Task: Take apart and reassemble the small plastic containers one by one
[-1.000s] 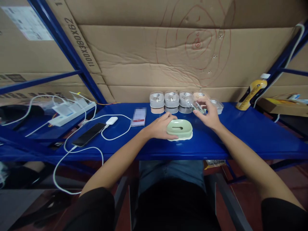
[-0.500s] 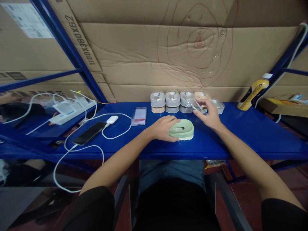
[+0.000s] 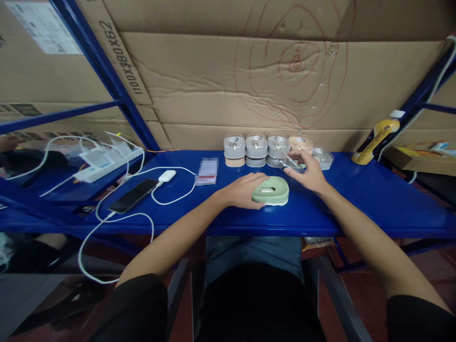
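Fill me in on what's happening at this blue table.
Someone's left hand grips the left side of a green box resting on the table. Their right hand holds a clear plastic piece just beyond it. Small clear-topped boxes stand in a row behind, with a yellow bottle off to the right.

With the left hand [image 3: 245, 190], now lies flatter over the end of the green box [image 3: 271, 191], fingers straighter than at first. Has the green box slightly farther right on the desk [image 3: 327, 213], with less of the white base [image 3: 281, 204] showing below. Shows white in the slot [image 3: 268, 189], mostly dark earlier. With the right hand [image 3: 309, 172], holds the clear cover [image 3: 292, 164] flatter and slightly lower. At the far left, now includes part of another person [image 3: 8, 142].
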`<state>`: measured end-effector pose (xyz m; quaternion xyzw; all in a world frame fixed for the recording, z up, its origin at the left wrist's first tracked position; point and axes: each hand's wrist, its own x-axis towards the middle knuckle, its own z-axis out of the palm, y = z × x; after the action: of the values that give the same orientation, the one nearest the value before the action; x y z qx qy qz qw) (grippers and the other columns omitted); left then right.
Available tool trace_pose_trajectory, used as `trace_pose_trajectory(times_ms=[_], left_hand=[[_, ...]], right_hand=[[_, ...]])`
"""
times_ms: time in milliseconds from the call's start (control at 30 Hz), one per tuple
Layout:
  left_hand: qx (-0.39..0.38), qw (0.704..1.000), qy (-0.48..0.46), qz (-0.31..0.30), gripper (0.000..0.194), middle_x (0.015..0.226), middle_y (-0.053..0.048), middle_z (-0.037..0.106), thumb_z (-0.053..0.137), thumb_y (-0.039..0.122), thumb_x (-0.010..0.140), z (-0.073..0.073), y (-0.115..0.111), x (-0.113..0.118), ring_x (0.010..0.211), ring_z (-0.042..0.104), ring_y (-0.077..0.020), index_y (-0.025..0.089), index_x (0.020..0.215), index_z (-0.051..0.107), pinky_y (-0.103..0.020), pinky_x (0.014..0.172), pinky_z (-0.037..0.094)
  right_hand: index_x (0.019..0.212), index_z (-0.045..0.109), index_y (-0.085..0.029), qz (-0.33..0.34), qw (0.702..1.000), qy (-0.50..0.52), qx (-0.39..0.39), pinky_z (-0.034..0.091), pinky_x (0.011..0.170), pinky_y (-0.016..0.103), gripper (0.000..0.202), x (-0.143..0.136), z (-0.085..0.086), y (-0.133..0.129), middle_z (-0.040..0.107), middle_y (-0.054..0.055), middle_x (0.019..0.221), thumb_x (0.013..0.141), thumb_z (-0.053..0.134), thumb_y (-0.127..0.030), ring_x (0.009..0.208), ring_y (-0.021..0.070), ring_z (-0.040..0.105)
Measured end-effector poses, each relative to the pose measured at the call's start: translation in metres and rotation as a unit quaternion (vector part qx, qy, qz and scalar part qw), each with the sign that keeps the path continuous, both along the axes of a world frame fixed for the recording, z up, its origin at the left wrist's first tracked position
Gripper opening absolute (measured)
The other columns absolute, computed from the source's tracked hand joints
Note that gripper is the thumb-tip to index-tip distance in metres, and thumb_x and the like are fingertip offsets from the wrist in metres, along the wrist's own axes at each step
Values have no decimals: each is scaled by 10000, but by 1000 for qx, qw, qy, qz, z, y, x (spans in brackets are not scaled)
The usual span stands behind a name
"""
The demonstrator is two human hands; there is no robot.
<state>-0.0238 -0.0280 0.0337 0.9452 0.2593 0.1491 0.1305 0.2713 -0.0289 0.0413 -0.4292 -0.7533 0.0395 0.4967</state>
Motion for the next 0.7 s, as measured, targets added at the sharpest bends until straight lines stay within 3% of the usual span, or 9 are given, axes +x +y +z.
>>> trace_pose_trajectory(times_ms=[133,200,433,700], left_hand=[[-118,987,-104,16,1413,1672,-259,478,974,614,646,-10,14,0,1556,476,-461,173,1747,205,-615,1278,397],[-147,979,-138,27,1507,1608,-267,544,1016,587,593,-16,17,2,1504,534,-475,180,1759,153,-640,1248,418],[-200,949,-236,59,1635,1564,-273,572,1064,512,545,-32,21,8,1470,565,-483,200,1779,38,-655,1237,412],[-208,941,-264,24,1605,1554,-246,616,1047,407,605,-34,23,12,1442,607,-454,238,1782,-31,-645,1229,434]], right_hand=[[1337,677,-244,71,996,-47,-31,625,986,529,664,-5,3,-8,783,128,1281,804,857,-596,1170,350,749],[1376,657,-248,99,992,-64,-40,627,998,535,717,-8,3,-11,779,129,1303,787,886,-587,1185,351,749],[1435,628,-245,131,985,-107,-40,630,1027,565,800,-18,-4,-12,769,142,1336,772,915,-588,1196,362,759],[1482,625,-250,111,978,-174,-30,588,1107,616,851,-24,-4,-15,724,155,1445,774,908,-628,1303,408,711]])
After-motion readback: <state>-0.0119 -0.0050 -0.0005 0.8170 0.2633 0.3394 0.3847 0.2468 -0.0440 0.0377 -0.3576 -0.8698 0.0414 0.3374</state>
